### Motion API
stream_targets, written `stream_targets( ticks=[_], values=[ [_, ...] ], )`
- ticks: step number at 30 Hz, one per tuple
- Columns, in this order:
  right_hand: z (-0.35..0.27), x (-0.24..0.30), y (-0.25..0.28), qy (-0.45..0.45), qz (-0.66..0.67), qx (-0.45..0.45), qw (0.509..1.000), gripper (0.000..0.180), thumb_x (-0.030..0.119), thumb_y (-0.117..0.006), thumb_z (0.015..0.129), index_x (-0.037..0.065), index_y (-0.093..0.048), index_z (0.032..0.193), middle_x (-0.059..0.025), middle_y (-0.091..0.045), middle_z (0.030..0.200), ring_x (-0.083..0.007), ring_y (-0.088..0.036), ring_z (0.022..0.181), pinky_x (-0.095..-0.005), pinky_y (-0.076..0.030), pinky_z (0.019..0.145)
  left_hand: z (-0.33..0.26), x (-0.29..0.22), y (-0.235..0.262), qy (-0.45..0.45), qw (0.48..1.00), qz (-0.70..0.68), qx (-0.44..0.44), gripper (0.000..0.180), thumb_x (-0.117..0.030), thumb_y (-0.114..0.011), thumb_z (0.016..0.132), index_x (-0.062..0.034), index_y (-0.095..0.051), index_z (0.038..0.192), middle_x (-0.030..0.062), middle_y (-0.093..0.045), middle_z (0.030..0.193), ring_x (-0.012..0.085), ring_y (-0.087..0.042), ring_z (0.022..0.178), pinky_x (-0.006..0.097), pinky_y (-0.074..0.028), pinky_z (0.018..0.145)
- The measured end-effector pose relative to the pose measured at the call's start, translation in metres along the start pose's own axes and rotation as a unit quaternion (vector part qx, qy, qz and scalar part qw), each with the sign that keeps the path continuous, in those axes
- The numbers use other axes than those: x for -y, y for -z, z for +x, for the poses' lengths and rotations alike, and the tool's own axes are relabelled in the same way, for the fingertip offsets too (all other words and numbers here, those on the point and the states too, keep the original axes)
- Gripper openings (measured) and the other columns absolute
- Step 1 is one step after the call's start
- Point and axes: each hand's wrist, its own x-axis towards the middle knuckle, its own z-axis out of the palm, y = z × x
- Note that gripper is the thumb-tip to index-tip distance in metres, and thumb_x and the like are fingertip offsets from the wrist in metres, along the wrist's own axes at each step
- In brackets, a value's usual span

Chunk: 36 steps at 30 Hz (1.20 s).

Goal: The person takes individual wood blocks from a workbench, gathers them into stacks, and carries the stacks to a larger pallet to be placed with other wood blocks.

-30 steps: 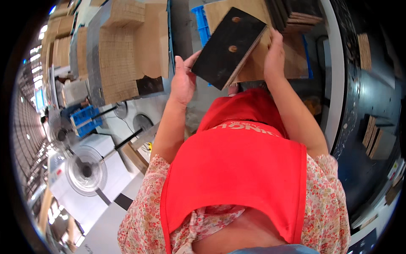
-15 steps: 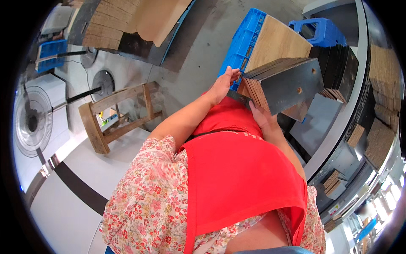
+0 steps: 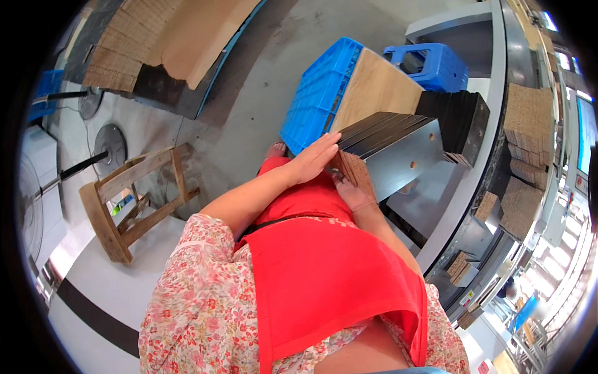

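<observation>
A bundle of dark grey boards point(image 3: 405, 159) stands on edge in front of me, their brown chipboard ends facing my body. The outermost board shows two small holes. My left hand point(image 3: 313, 161) lies flat with fingers stretched along the upper corner of the bundle's near end. Lower down, my right hand point(image 3: 355, 194) is curled at the near end of the same boards, its fingers partly hidden. Behind the bundle is a wooden panel point(image 3: 377, 87) beside a blue plastic crate point(image 3: 317, 87).
More dark boards point(image 3: 476, 121) stand to the right of the bundle, near a blue stool point(image 3: 430, 65). A grey-framed bench point(image 3: 464, 206) runs along the right. At left are a wooden frame stand point(image 3: 143, 199) and a fan point(image 3: 37, 206). A pallet stack point(image 3: 156, 56) lies far left.
The view has shifted. A dark board that was between my hands at the near end now sits in line with the bundle, and my left hand has flattened onto the bundle's corner.
</observation>
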Motion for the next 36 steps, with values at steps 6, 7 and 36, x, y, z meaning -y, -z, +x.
stream_targets(
  ticks=[6,7,36],
  values=[
    [0.003,-0.033,-0.007,-0.028,0.458,-0.021,0.888,0.042,0.017,-0.042,0.098,0.014,-0.041,0.140,-0.0051,-0.047,0.139,-0.0195,-0.042,0.131,-0.0344,-0.037,0.107,0.008,-0.034,0.005,-0.108,0.988,0.110,-0.022,0.049,-0.025,-0.040,0.099,0.0000,-0.039,0.141,0.0217,-0.038,0.146,0.0342,-0.031,0.139,0.042,-0.022,0.115],
    [0.004,-0.038,-0.005,0.001,0.450,-0.017,0.893,0.042,0.015,-0.042,0.097,0.014,-0.041,0.139,-0.0052,-0.047,0.138,-0.0195,-0.042,0.131,-0.0343,-0.038,0.106,0.010,-0.036,0.004,-0.109,0.988,0.105,-0.013,0.048,-0.024,-0.041,0.099,0.0002,-0.039,0.141,0.0218,-0.038,0.146,0.0343,-0.031,0.139,0.042,-0.022,0.114],
    [-0.038,0.112,0.112,0.041,0.658,-0.112,0.744,0.077,0.079,-0.027,0.087,0.019,-0.057,0.124,-0.0055,-0.062,0.121,-0.0215,-0.057,0.108,-0.0414,-0.048,0.092,0.148,-0.195,-0.042,0.272,0.938,-0.059,0.206,0.051,-0.024,-0.059,0.093,-0.0033,-0.043,0.136,0.0113,-0.058,0.122,0.0207,-0.061,0.105,0.034,-0.050,0.091]
  ],
)
